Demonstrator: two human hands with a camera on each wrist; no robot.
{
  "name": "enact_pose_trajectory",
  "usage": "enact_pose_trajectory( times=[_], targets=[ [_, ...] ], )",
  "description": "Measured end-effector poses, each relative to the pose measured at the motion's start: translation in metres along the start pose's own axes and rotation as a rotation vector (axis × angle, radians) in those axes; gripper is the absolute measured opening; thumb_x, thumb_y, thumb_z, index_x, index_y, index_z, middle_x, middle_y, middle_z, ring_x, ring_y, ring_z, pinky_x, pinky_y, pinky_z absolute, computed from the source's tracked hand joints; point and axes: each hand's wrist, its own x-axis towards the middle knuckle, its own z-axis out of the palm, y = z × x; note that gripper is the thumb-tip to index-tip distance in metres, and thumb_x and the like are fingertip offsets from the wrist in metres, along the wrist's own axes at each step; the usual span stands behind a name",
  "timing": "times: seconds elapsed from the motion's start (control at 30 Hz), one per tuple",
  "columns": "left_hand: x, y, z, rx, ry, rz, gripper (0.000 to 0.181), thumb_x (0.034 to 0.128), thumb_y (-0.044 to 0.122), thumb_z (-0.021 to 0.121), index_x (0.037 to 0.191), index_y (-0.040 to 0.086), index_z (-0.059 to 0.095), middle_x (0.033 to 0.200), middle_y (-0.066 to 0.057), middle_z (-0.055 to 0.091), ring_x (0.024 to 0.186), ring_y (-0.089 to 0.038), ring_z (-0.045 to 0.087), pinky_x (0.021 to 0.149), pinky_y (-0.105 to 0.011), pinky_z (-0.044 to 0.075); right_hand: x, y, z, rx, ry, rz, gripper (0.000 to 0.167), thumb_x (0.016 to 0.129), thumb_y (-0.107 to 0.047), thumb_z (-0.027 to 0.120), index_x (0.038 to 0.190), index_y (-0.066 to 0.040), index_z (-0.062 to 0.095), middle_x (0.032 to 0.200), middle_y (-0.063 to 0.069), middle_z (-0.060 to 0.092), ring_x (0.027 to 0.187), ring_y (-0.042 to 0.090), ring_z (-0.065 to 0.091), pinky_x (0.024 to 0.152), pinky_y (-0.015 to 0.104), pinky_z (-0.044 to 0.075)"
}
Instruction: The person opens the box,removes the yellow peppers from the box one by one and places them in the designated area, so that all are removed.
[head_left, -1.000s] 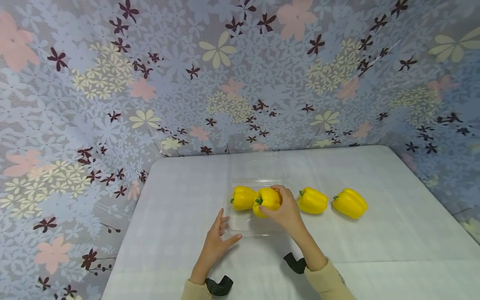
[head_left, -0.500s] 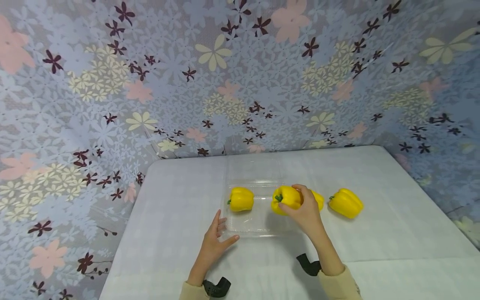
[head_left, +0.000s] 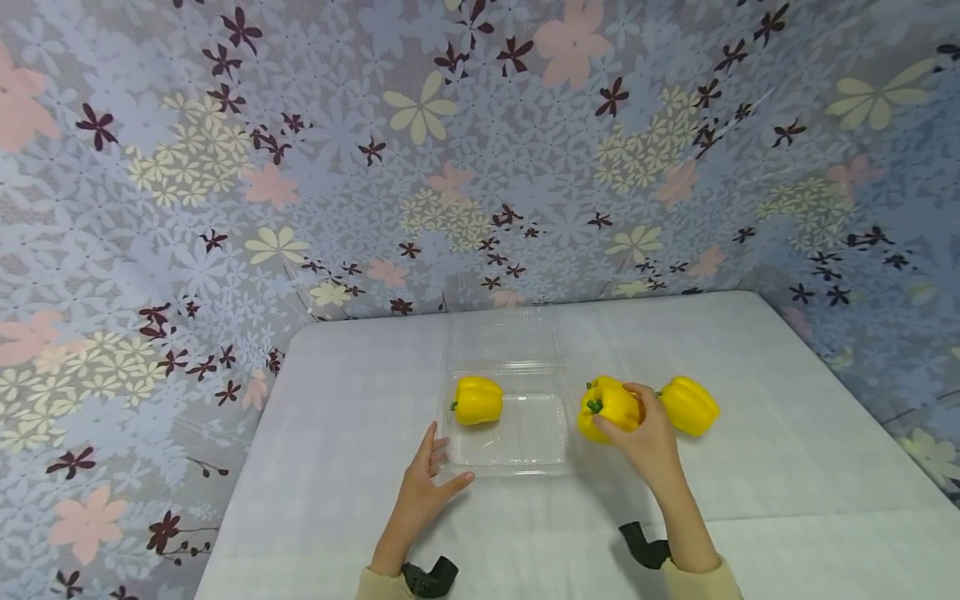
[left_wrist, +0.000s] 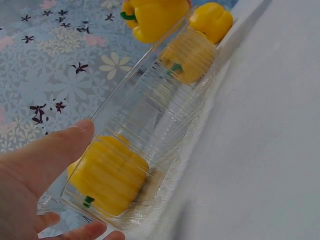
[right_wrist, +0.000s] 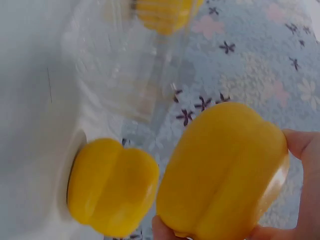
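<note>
My right hand [head_left: 649, 429] grips a yellow bell pepper [head_left: 611, 410] between thumb and fingers, lifted just right of the clear plastic container. In the right wrist view this bell pepper [right_wrist: 222, 172] hangs above the table. Partly hidden behind it lies a second bell pepper [right_wrist: 114, 189], and a third bell pepper [head_left: 688, 406] rests farther right. Inside the hinged container [head_left: 528, 468], at its left end, sits one more bell pepper [head_left: 477, 401]. With fingers extended and thumb spread, my left hand [head_left: 422, 492] is at the container's front left corner; contact is unclear.
The container's transparent lid [head_left: 502, 340] lies folded back toward the wall. A white cloth [head_left: 360, 392] covers the table. Flowered fabric [head_left: 450, 167] rises behind the table's back edge.
My right hand has carried the bell pepper rightward, from over the container to outside its right side, in front of another pepper. The left hand has stayed at the corner.
</note>
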Motion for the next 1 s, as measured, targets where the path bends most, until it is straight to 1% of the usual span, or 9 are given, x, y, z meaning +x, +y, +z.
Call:
enact_pose_trajectory(
  times=[0.2,0.4,0.6,0.87,1.0],
  targets=[
    [0.0,-0.001,0.0,-0.012,-0.001,0.0,0.097,0.0797,0.028,0.077,0.153,0.009,0.017,0.142,-0.02,0.046,0.127,-0.035,0.05,0.104,-0.051,0.042,-0.003,0.005,-0.012,-0.031,0.041,0.026,0.067,0.086,-0.02,0.069,0.138,0.005,0.035,0.135,0.028,0.042,0.12,0.039,0.042,0.102,0.055,0.04],
    [0.001,0.0,0.001,-0.003,0.004,-0.011,0.097,0.0793,0.03,0.077,0.152,0.007,0.017,0.141,-0.022,0.046,0.126,-0.037,0.05,0.104,-0.053,0.042,-0.007,0.015,-0.017,-0.054,0.043,0.043,0.068,0.086,-0.02,0.069,0.138,0.008,0.034,0.139,0.029,0.04,0.124,0.041,0.04,0.104,0.057,0.038],
    [0.001,0.0,0.001,0.006,0.005,-0.016,0.098,0.079,0.03,0.077,0.152,0.007,0.017,0.141,-0.022,0.046,0.127,-0.037,0.049,0.104,-0.053,0.042,-0.011,0.028,-0.019,-0.075,0.014,0.084,0.069,0.087,-0.021,0.068,0.139,0.007,0.033,0.143,0.029,0.036,0.126,0.042,0.038,0.105,0.058,0.036],
    [0.001,0.0,0.001,-0.002,0.004,-0.022,0.098,0.0788,0.028,0.078,0.152,0.008,0.017,0.141,-0.021,0.046,0.127,-0.037,0.049,0.104,-0.053,0.041,-0.012,0.041,-0.019,-0.113,-0.035,0.137,0.075,0.087,-0.026,0.069,0.14,0.008,0.03,0.142,0.031,0.035,0.124,0.042,0.039,0.103,0.058,0.037],
    [0.001,-0.001,0.001,-0.001,0.005,-0.021,0.098,0.0786,0.029,0.078,0.152,0.007,0.017,0.141,-0.022,0.046,0.126,-0.037,0.05,0.104,-0.053,0.042,-0.012,0.045,-0.019,-0.132,-0.056,0.154,0.074,0.087,-0.026,0.068,0.14,0.009,0.03,0.141,0.033,0.036,0.123,0.044,0.04,0.102,0.058,0.038]
  ],
)
